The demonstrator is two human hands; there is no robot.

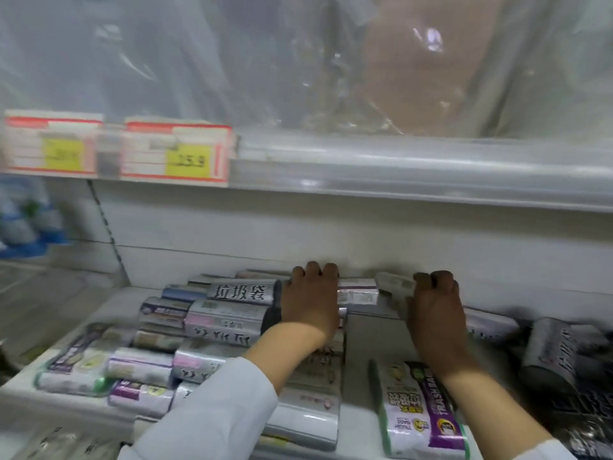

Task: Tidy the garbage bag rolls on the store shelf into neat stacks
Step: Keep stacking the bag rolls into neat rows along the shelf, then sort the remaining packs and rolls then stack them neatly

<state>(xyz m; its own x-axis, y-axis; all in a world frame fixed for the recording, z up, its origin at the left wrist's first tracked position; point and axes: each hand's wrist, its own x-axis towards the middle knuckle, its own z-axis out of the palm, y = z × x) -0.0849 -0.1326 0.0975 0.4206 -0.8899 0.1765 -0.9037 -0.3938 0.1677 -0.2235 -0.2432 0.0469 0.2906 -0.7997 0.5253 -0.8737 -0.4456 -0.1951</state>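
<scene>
Rolls (pixel 229 318) of garbage bags fill the left and middle of the shelf (pixel 368 330), stacked in rough rows two or three high, their long axes running left to right. Most are silver-grey with dark characters printed along the wrap; several carry purple or pink label bands, and one at the front left has green ends.

Left hand (pixel 310 303) reaches deep toward the back wall, palm down, lying over the right end of the back stack. Its fingers curl over a small silver roll (pixel 358 291) with a purple stripe that lies at the very back, between the two hands; whether they actually grip it cannot be told. A white sleeve (pixel 212 413) covers that forearm.

Right hand (pixel 434 310) is also at the back, well to the right of the main stack, fingers bent and closed over the top of a pale roll (pixel 394 282) tilted against the wall. Just right of this hand another grey roll (pixel 491 325) lies on the shelf, blurred.

Under the right forearm lies a flat pack (pixel 421 413) in white and purple, marked TRASH BAG, lengthwise front to back. At the far right a dark grey roll (pixel 550 353) stands roughly on end, leaning.

Above, the edge of the next shelf holds two price tags (pixel 175 152) with yellow patches.
</scene>
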